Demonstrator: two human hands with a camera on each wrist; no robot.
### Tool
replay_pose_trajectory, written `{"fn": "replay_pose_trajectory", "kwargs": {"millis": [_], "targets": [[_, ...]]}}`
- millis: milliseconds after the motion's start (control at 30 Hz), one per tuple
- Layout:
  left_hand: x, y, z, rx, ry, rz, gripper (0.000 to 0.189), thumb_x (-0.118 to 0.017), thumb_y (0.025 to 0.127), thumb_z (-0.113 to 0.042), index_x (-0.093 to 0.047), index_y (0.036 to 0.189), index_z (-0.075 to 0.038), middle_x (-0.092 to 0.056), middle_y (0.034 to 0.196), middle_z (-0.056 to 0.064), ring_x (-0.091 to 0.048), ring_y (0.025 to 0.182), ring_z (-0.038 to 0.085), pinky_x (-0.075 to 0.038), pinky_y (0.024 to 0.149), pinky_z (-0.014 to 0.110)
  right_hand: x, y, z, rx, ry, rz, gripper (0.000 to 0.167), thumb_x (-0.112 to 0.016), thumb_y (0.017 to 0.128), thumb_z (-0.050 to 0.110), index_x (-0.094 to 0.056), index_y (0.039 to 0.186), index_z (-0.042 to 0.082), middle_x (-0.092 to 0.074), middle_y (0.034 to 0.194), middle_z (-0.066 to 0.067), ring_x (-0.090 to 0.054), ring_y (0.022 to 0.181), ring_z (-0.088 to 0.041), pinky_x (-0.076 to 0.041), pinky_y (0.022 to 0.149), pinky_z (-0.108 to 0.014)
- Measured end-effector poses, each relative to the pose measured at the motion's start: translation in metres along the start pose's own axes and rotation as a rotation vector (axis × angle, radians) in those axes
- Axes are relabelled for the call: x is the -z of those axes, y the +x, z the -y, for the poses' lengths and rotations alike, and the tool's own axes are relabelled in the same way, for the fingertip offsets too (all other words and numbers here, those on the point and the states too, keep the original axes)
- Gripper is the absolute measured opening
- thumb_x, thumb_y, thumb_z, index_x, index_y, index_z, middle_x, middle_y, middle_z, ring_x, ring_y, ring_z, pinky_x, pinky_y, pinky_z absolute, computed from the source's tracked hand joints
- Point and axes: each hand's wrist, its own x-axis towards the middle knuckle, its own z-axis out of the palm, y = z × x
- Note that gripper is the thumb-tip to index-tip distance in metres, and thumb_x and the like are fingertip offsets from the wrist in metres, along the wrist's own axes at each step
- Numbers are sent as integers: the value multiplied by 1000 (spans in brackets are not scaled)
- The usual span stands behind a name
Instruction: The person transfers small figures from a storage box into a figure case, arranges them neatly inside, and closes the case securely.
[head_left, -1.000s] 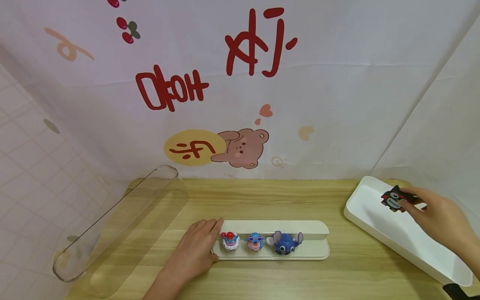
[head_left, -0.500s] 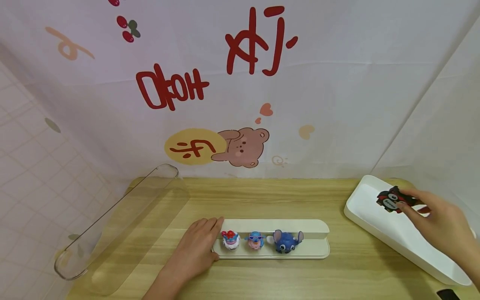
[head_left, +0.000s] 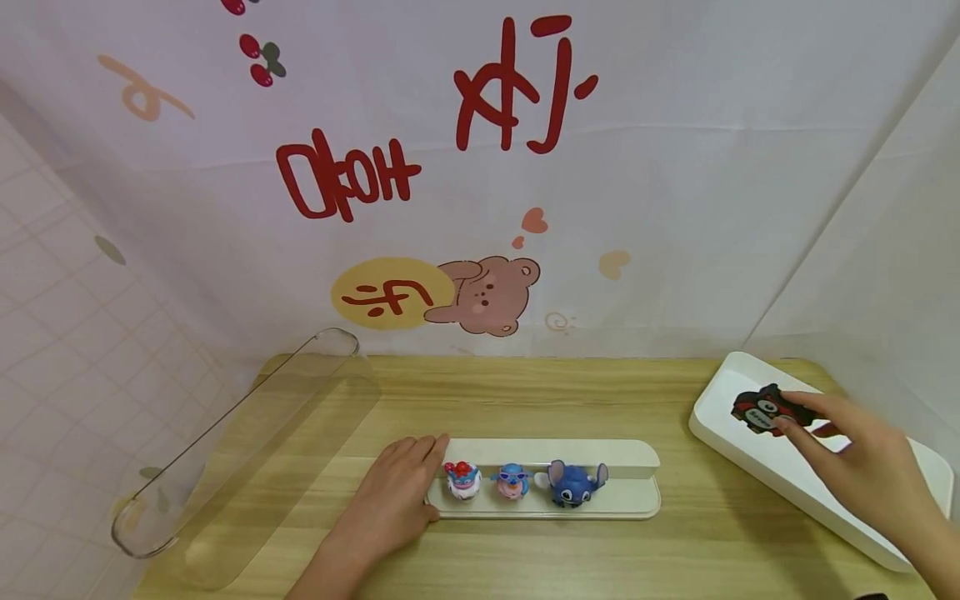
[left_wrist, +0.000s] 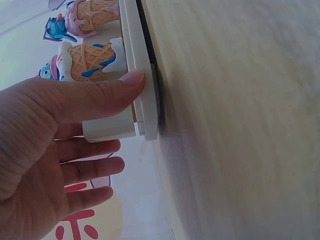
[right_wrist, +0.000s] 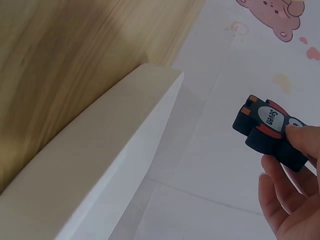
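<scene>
Got the dark figure (head_left: pixel 761 411) pinched in my right grip (head_left: pixel 862 454), up over the white tray (head_left: pixel 780 481). Looks light and stiff, maybe rubbery (not slippery, I'd guess); I'd pinch it front-to-back. Left grip (head_left: pixel 397 487) is clamped on the cream stand (head_left: pixel 551 452)'s end.

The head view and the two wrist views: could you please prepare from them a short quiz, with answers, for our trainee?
1. How many figurines sit on the cream base?
2. True or false: the left hand grips one end of that base.
3. Fill in: the dark toy in the right hand bears the word ____.

Key: 1. Three. 2. True. 3. Seven.
</scene>
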Motion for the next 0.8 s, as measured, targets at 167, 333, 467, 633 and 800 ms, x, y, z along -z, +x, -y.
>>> {"fn": "replay_pose_trajectory", "kwargs": {"millis": [167,333,467,633,800], "targets": [[0,0,0,3,-5,1,91,-99,68,-18,-56,145,4,-63,134,14,-59,119,31,-47,111,51,-4,-3,10,-4,9,0,28,-81,87,2,-75,115,-1,-74,97,18,-60,93,17,-48,66,-4],[0,0,0,8,-9,8,91,-99,68,-18,-56,146,4,-63,134,14,-59,120,32,-47,111,51,-11,-5,16,41,34,-26,58,-62,100,55,-75,111,-1,-73,96,15,-59,91,14,-46,54,-5],[-1,0,1,7,-4,6,91,-99,68,-18,-56,145,4,-63,133,14,-59,119,31,-47,111,51,-17,-6,21,73,14,-35,61,-59,100,59,-76,106,1,-74,93,11,-58,89,14,-44,53,-5],[-1,1,1,-1,2,-8,91,-99,66,-17,-57,144,5,-64,132,14,-60,118,32,-48,109,51,-24,-8,26,94,2,-34,60,-59,100,60,-76,102,2,-73,94,10,-55,89,15,-42,46,-8],[-1,0,1,0,1,-9,90,-98,66,-15,-58,143,5,-64,132,14,-60,117,31,-48,110,51,-28,-10,32,111,23,-12,56,-59,101,58,-76,103,5,-73,95,9,-57,90,13,-42,48,-8]]}}
